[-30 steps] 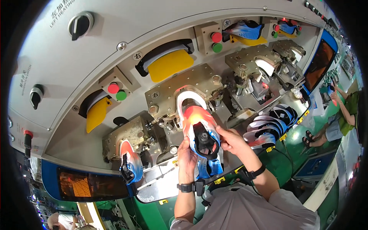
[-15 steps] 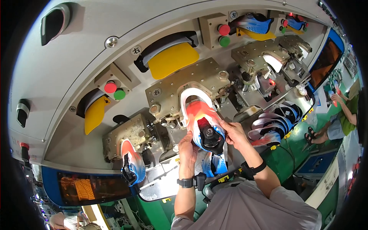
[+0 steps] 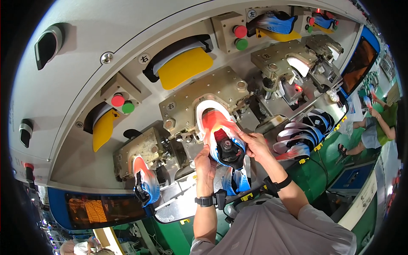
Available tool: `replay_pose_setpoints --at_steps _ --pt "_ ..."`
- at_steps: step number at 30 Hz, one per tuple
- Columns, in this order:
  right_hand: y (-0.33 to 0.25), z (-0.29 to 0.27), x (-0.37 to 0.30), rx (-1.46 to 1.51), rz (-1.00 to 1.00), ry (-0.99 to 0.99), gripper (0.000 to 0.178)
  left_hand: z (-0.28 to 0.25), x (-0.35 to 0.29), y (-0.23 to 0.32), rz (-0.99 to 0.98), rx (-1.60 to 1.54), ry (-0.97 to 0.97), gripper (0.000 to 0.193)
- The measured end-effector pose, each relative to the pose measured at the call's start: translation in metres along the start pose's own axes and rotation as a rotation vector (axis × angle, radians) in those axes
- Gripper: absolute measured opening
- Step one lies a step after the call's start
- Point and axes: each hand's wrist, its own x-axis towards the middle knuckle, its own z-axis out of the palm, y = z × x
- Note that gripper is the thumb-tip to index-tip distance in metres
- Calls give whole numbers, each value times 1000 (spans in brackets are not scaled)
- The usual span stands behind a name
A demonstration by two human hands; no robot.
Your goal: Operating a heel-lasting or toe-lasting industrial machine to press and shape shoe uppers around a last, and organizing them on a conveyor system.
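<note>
Gripping shoe upper (image 3: pixel 223 142) with left hand (image 3: pixel 205 160) at 7 o'clock, right hand (image 3: pixel 255 144) at 3; keeping heel pressed squarely into machine clamp (image 3: pixel 204 95).

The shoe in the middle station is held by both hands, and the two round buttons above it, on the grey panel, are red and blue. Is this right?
Not quite. Both hands, left hand and right hand, do hold the shoe, but the head view shows the buttons on the grey panel are red and green, not red and blue.
</note>
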Motion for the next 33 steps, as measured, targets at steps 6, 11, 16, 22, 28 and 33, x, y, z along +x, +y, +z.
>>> replay_pose_setpoints --at_steps 6,11,16,22,28,33 --pt "-1 0 1 21 2 14 40 6 -2 4 -23 -13 -38 28" --pt "1 -2 1 34 -9 14 39 4 -3 4 -32 40 -36 31" --pt "6 -4 3 47 -5 25 35 4 -4 2 -39 41 -47 32" --pt "14 -5 7 89 15 11 30 5 -3 2 -47 1 -7 31" --pt "21 -1 10 73 -36 29 26 -8 12 -8 -44 -87 5 23" --pt "14 -2 3 35 -82 59 29 -11 19 -14 -20 -122 -36 23"
